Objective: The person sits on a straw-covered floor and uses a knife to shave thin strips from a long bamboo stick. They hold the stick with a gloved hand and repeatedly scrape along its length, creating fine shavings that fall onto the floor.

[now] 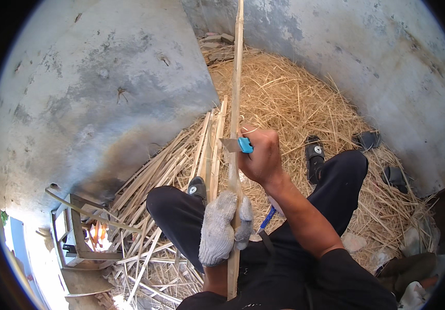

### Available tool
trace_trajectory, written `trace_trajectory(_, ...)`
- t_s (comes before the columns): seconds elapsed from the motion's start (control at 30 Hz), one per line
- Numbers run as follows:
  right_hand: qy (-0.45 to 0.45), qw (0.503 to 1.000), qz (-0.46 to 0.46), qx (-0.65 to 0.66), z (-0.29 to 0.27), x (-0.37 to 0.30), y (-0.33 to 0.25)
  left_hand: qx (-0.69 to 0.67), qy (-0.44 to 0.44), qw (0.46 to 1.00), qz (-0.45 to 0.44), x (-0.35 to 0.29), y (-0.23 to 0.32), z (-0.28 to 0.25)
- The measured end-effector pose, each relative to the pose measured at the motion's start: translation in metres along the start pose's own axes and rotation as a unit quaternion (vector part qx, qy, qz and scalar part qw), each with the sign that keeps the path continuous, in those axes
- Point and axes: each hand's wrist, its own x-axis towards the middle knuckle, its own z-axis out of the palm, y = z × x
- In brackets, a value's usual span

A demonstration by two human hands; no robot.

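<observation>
Straw-covered floor [305, 103] between grey concrete walls. Gloved left hand [221, 227] clenched round long bamboo strip [236, 98], held upright over lap. Right hand [261, 155] fisted on blue-handled knife [237, 145], blade against strip.

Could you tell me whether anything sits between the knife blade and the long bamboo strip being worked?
Nothing visible does. The right hand holds the blue-handled knife with its blade against the bamboo strip, while the gloved left hand grips the strip lower down.

— What colour is the glove [218, 227]?
— Pale grey knit. The knife [239, 145] has a bright blue handle.
— And the stick [236, 103]?
— Light tan, like the golden straw [295, 98]. Trousers [181, 212] and sandals [314, 157] are black.
</observation>
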Motion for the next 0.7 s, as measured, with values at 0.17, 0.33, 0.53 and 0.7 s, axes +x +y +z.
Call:
trace_trajectory(0.17,0.036,0.997,-0.058,-0.027,0.016,0.007,0.005,-0.008,-0.015,1.000,-0.004,-0.005,0.001,-0.006)
trace_trajectory(0.33,0.118,0.894,0.413,-0.131,0.034,0.083,0.129,0.007,-0.087,0.996,0.014,0.014,-0.019,-0.024)
trace_trajectory(0.53,0.220,0.955,0.182,-0.074,-0.005,0.079,0.061,-0.030,0.021,0.999,-0.016,0.001,0.006,-0.018)
trace_trajectory(0.7,0.157,0.981,0.111,0.030,-0.011,0.013,0.033,0.018,0.009,1.000,0.012,-0.003,0.006,-0.002)
